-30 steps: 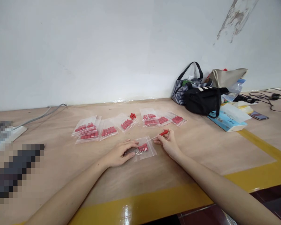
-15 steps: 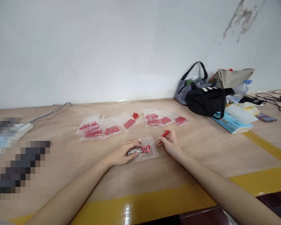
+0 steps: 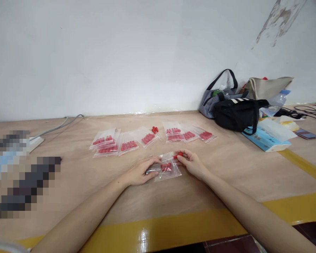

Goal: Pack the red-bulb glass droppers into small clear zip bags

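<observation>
My left hand [image 3: 143, 171] rests on the table with its fingers and thumb gripping the closed side of a clear zip bag [image 3: 177, 173]. Inside this bag lie several red-handled pieces [image 3: 166, 167], with thin metal shafts partly hidden under my left fingers. Between the thumb and fingers of my right hand [image 3: 191, 163] is a small red-handled screwdriver [image 3: 178, 155], lying level at the bag's open right end. Its shaft points left over or into the bag; I cannot tell which. A few loose red-handled screwdrivers [image 3: 155, 129] lie farther back.
Filled zip bags [image 3: 129, 145] lie in a row behind my hands, with more stacked at left [image 3: 104, 144] and right [image 3: 177, 135]. A black bag [image 3: 234, 114], a striped bag [image 3: 207, 103], a blue tissue pack [image 3: 265, 138] and a phone [image 3: 307, 134] sit at right.
My right hand has brought the red-handled screwdriver leftward to the bag's mouth, turning it from slanted to nearly level. My left hand keeps its grip on the bag. The view has shifted slightly left.
</observation>
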`<action>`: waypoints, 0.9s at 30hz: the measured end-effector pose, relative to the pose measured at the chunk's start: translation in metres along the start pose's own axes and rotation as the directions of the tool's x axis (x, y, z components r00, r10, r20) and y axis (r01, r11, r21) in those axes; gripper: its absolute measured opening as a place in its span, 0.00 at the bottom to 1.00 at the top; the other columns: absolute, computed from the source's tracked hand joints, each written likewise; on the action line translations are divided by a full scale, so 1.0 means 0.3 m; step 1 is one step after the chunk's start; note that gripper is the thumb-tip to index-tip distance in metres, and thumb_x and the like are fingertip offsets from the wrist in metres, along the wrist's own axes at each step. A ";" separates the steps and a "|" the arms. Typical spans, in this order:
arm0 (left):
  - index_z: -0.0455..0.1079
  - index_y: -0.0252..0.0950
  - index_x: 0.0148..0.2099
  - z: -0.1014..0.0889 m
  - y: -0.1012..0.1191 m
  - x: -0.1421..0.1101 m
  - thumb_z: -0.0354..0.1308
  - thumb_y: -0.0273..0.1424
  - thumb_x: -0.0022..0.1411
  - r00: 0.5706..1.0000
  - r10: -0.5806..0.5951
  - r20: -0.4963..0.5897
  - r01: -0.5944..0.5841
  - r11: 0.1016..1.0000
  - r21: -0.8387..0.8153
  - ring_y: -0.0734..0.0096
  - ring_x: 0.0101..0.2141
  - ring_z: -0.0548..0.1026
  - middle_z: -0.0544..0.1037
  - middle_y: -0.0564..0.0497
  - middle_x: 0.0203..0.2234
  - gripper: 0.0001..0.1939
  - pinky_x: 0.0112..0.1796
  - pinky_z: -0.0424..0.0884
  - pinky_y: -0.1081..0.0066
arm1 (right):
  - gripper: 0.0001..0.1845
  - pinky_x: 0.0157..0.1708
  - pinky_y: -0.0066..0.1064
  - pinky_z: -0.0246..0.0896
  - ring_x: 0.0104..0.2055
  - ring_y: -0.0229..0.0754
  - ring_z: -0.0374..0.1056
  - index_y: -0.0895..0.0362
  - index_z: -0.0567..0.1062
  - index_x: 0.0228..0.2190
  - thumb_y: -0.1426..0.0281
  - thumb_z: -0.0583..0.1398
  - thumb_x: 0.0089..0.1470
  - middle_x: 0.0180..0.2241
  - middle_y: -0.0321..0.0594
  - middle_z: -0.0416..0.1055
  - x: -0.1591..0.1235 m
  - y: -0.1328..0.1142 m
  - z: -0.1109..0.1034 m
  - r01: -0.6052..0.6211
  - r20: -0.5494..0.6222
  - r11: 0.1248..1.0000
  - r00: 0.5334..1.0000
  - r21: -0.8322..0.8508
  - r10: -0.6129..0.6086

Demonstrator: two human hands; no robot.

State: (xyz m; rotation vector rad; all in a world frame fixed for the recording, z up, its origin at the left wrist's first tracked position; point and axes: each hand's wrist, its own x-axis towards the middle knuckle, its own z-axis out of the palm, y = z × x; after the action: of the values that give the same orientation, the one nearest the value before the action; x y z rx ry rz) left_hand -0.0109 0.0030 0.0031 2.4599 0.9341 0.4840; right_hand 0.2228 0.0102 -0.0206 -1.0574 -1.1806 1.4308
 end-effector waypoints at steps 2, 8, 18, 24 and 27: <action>0.56 0.42 0.55 0.000 0.002 -0.001 0.50 0.35 0.61 1.000 -0.022 0.000 0.022 1.000 -0.006 0.63 0.50 0.64 0.65 0.49 0.52 0.19 0.49 0.61 0.61 | 0.20 0.34 0.31 0.66 0.30 0.35 0.69 0.58 0.70 0.32 0.62 0.64 0.35 0.29 0.34 0.69 -0.001 -0.004 0.003 0.017 0.046 0.996 0.999 -0.088 -0.013; 0.52 0.43 0.58 0.001 0.006 0.001 0.50 0.36 0.61 1.000 -0.031 -0.001 0.031 0.999 -0.019 0.62 0.49 0.65 0.65 0.49 0.51 0.23 0.49 0.61 0.62 | 0.20 0.18 0.27 0.62 0.17 0.31 0.62 0.57 0.67 0.31 0.63 0.65 0.33 0.23 0.31 0.67 0.008 0.016 0.020 0.035 -0.089 0.983 0.995 -0.183 -0.052; 0.50 0.43 0.59 -0.002 0.008 0.003 0.50 0.34 0.60 1.000 -0.016 -0.006 0.016 1.000 -0.025 0.63 0.50 0.64 0.64 0.49 0.53 0.25 0.49 0.61 0.62 | 0.15 0.18 0.23 0.58 0.19 0.30 0.62 0.58 0.68 0.37 0.65 0.57 0.45 0.32 0.39 0.72 -0.004 0.003 0.023 0.062 0.109 0.970 0.993 -0.235 -0.037; 0.51 0.43 0.59 -0.005 0.014 0.002 0.51 0.34 0.60 1.000 -0.017 -0.006 0.017 0.999 -0.032 0.63 0.49 0.65 0.65 0.49 0.52 0.25 0.48 0.63 0.63 | 0.18 0.18 0.24 0.59 0.18 0.29 0.61 0.55 0.61 0.43 0.64 0.55 0.50 0.39 0.40 0.71 -0.009 0.017 0.000 0.139 0.213 0.947 0.974 -0.289 -0.078; 0.52 0.42 0.58 0.002 0.004 0.000 0.51 0.35 0.60 1.000 0.000 -0.026 -0.001 1.000 -0.013 0.63 0.50 0.65 0.64 0.48 0.52 0.25 0.49 0.62 0.62 | 0.16 0.27 0.27 0.63 0.29 0.35 0.68 0.56 0.63 0.43 0.67 0.54 0.51 0.36 0.41 0.72 -0.005 0.034 -0.013 0.287 0.223 0.836 0.954 -0.468 -0.202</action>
State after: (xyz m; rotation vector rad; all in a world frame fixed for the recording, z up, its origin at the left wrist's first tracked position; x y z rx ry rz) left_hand -0.0100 0.0018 0.0032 2.4476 0.9380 0.5223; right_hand 0.2253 0.0087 -0.0312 -1.0892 -1.8046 1.0453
